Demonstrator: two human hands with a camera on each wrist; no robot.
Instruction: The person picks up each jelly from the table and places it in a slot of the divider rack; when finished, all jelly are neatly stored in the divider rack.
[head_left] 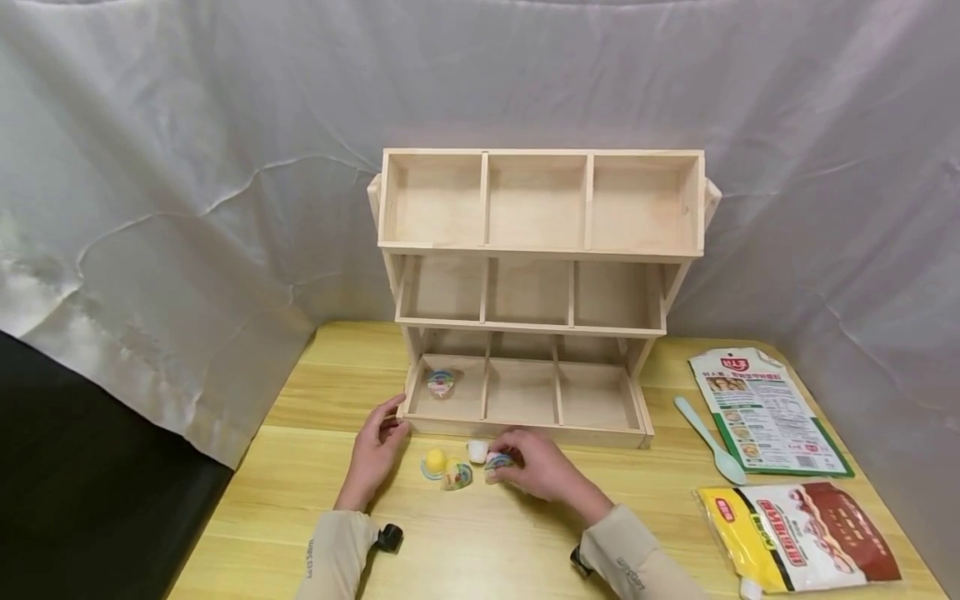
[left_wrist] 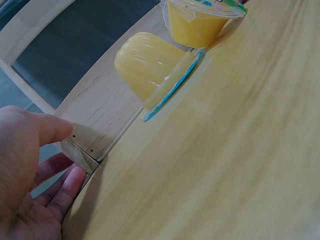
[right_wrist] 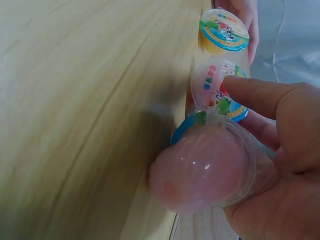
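Note:
My left hand holds the front left corner of a wooden tiered rack, its thumb on the front board and its other fingers round the side. In front of the rack, my right hand pinches a pink jelly cup between thumb and fingers. Close beside it lies another pink jelly cup, its rounded base facing the right wrist camera. A yellow jelly cup stands lid down, next to a second yellow jelly cup whose printed lid shows. One jelly cup sits in the rack's bottom left compartment.
On the right of the table lie a white and green packet, a pale spoon and a yellow and brown spouted pouch. Grey curtains hang behind and beside the rack.

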